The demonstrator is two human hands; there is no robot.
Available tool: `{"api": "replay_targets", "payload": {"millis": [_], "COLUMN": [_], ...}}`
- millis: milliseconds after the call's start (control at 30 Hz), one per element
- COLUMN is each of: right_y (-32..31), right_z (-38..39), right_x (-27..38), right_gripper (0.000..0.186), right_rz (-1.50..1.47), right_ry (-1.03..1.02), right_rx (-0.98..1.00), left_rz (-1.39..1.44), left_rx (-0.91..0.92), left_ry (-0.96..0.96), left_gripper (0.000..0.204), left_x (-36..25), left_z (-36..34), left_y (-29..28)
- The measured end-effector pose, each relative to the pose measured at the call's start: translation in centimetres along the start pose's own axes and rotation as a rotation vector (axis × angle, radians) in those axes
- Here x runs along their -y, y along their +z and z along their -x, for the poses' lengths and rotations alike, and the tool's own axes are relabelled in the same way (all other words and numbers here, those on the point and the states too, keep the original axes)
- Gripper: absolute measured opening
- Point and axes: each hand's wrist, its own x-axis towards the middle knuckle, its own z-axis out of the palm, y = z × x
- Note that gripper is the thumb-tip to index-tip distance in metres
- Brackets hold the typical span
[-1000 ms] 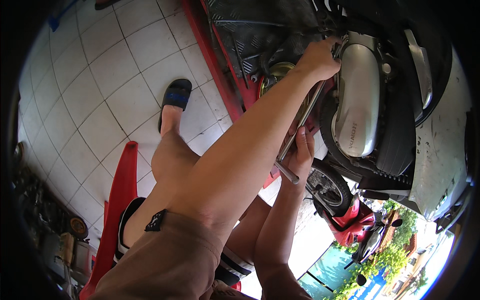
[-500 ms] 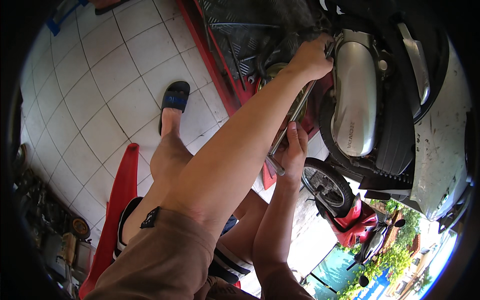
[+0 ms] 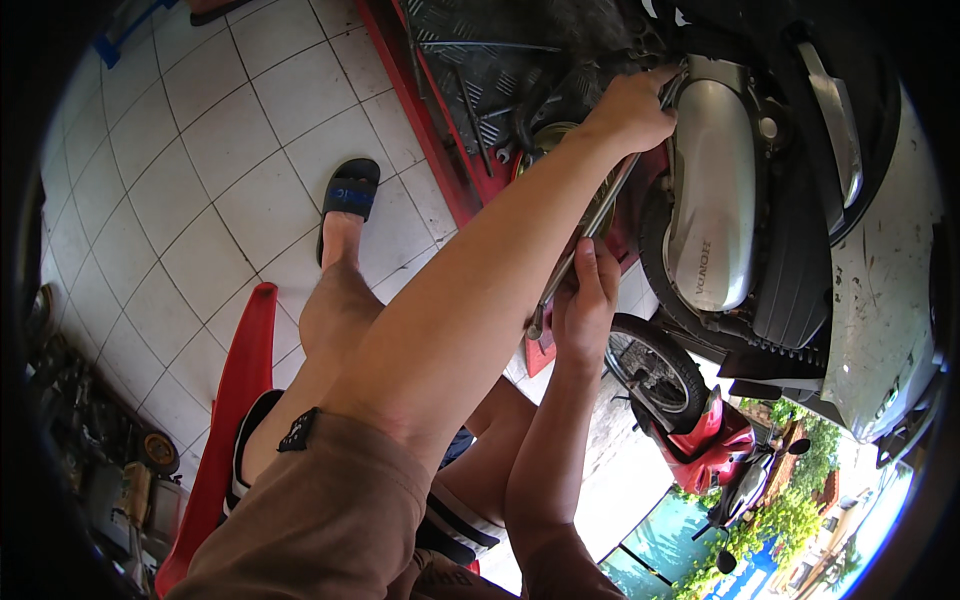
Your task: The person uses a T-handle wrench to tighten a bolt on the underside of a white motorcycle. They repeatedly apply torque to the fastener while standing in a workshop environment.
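Observation:
My left hand [image 3: 632, 112] reaches across to the scooter's engine side, closed around the far part of a T-handle wrench [image 3: 608, 205], with its index finger stretched toward the cover's top end. Lower down, my right hand [image 3: 585, 300] pinches the same shaft between thumb and fingers. The wrench slants along the silver engine cover [image 3: 712, 195], its crossbar end [image 3: 536, 322] just left of my right palm. Where the wrench tip meets the scooter is hidden by my left hand.
A red-edged metal platform [image 3: 440, 150] with thin rods lies at the top. A red stool [image 3: 245, 380] stands at lower left. The scooter's body panel [image 3: 880, 290] fills the right side; a red motorbike [image 3: 710, 440] is parked behind. A sandalled foot [image 3: 350, 195] rests on the tiles.
The wrench's crossbar has turned and now shows nearly end-on. My left hand has shifted slightly to the right, and its index finger is more extended. The right hand stays on the shaft.

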Motion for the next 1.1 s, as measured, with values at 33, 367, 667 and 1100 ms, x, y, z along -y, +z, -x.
{"api": "replay_targets", "payload": {"millis": [33, 367, 667, 1100], "right_y": [0.0, -0.4, -0.2, 0.1], "right_z": [-0.1, -0.6, -1.0, -1.7], "right_x": [0.0, -0.5, -0.2, 0.8], "right_gripper": [0.028, 0.028, 0.028, 0.025], "right_rz": [0.007, -0.019, -0.022, -0.014], "right_ry": [-0.003, -0.029, -0.026, 0.016], "right_rx": [0.000, 0.056, 0.073, 0.139], "left_rz": [-0.007, -0.073, -0.146, -0.174], "left_rx": [0.020, 0.067, 0.102, 0.029], "left_ry": [-0.019, -0.017, -0.051, 0.080], "left_gripper": [0.062, 0.065, 0.061, 0.058], "left_x": [-0.2, -0.9, -1.6, -1.5], "left_z": [0.0, 0.3, 0.3, -0.7], "left_y": [-0.1, 0.1, -0.1, -0.7]}}
